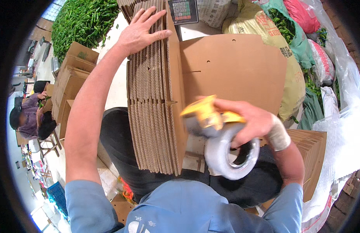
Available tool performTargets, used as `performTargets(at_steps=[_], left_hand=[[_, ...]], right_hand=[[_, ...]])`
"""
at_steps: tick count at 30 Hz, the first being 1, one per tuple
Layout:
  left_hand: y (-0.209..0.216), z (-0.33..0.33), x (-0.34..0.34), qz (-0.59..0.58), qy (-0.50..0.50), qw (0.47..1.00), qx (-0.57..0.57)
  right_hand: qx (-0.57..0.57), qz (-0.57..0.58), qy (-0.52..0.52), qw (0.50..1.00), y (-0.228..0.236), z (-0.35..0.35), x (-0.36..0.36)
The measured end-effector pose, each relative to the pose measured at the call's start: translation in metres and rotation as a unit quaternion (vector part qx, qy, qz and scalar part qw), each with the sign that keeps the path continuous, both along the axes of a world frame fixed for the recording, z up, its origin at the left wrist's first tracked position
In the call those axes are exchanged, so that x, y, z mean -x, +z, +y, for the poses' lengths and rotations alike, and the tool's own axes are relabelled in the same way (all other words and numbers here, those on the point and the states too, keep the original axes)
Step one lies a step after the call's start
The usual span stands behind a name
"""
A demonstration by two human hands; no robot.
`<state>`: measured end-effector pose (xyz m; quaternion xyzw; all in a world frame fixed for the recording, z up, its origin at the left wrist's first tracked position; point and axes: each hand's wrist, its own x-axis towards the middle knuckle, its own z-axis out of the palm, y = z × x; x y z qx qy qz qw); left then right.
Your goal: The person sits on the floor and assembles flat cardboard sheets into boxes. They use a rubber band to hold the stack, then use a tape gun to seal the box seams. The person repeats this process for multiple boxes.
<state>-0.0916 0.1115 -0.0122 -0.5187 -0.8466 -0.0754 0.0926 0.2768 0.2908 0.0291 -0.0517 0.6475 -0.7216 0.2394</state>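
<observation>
My left hand [142, 32] lies flat, fingers spread, on the top edge of a stack of flattened cardboard boxes [152, 101] standing on edge in front of me. One sheet of the stack [234, 70] is swung out to the right. My right hand [254, 121], with a white wrap at the wrist, grips a yellow tape dispenser [207, 112] carrying a roll of clear packing tape [226, 155], held close to that open sheet.
A heap of green peppers [84, 21] lies at the upper left beside more cardboard boxes [71, 81]. Filled sacks [289, 58] crowd the upper right. A scale keypad [183, 10] is at the top. A seated person [30, 118] works at far left. Another stack of flat cartons [312, 155] is at right.
</observation>
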Motion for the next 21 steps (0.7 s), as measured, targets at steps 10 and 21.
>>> performTargets(at_steps=[10, 21], left_hand=[[0.005, 0.002, -0.002, 0.001, 0.003, 1.000, 0.025], [0.018, -0.016, 0.004, -0.074, 0.001, 0.996, 0.057]], right_hand=[[-0.031, 0.008, 0.139, 0.990, -0.015, -0.001, 0.017], [-0.274, -0.102, -0.330, 0.898, 0.067, 0.033, -0.082]])
